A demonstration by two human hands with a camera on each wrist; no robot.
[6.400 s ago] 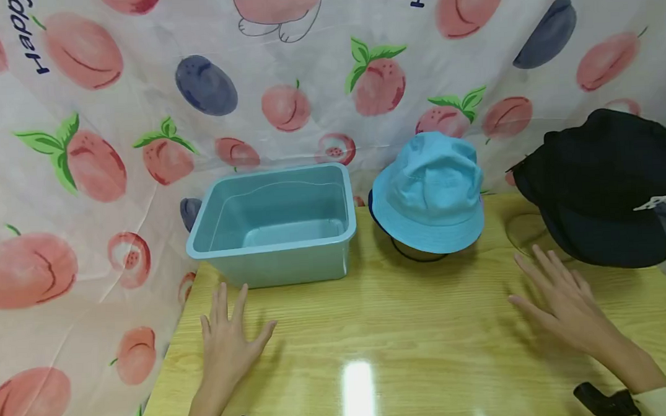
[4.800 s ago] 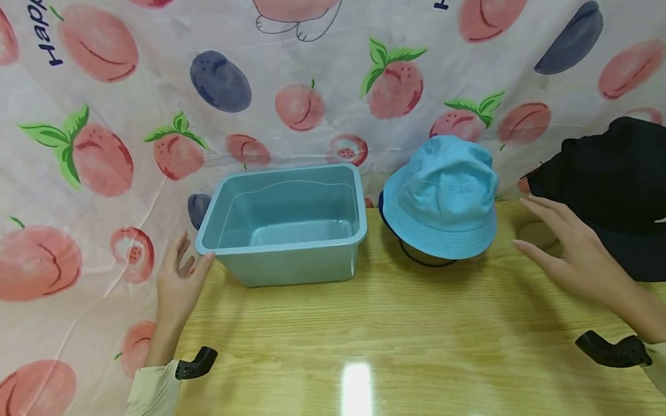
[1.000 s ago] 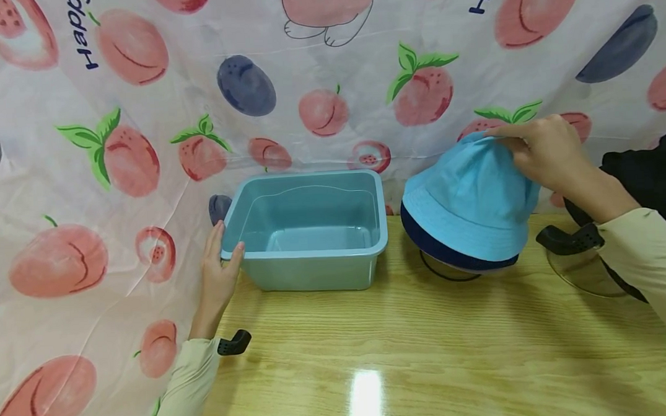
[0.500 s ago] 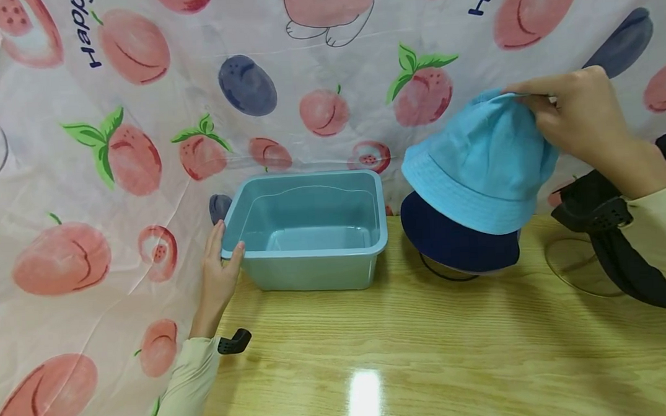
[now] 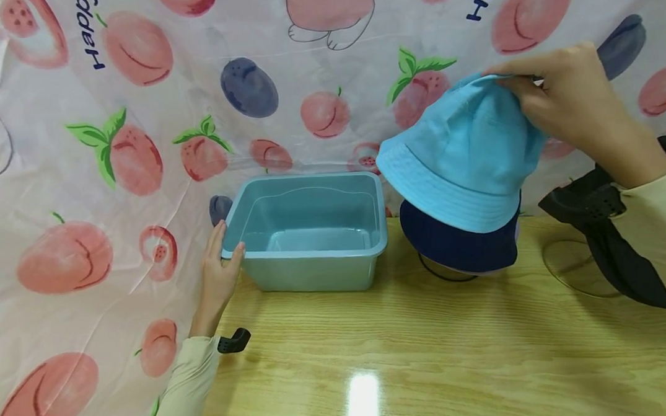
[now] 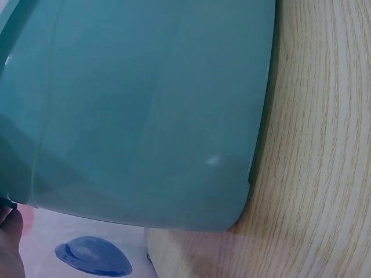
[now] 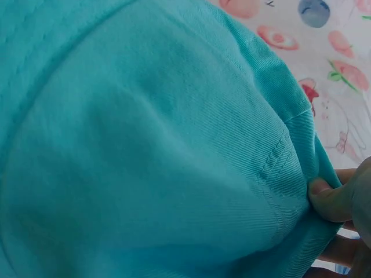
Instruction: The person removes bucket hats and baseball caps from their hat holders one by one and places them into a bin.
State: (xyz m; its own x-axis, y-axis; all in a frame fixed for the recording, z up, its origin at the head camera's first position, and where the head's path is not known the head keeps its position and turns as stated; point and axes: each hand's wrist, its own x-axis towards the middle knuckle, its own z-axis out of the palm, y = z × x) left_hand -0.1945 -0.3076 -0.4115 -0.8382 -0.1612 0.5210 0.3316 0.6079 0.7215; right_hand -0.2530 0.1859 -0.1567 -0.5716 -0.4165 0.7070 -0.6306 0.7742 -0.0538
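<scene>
Table: you had a wood-grain table before you, a bright glare on its near part.
Left hand: your left hand was spread, thumb apart from the fingers, touching the near left corner of the tub's rim; it lifted nothing.
Tub: the blue-green tub stood upright on the table, between your left hand and the hats.
Right hand: your right hand was closed narrow, pinching cloth between thumb and fingers.
Light-blue hat: you held the light-blue hat by its crown, tilted, in the air, right of the tub.
Navy hat: the navy hat sat under it; you couldn't tell if their brims touched.
Black cap: your forearm partly hid the black cap at far right.
Backdrop: a fruit-print cloth hung behind everything.
</scene>
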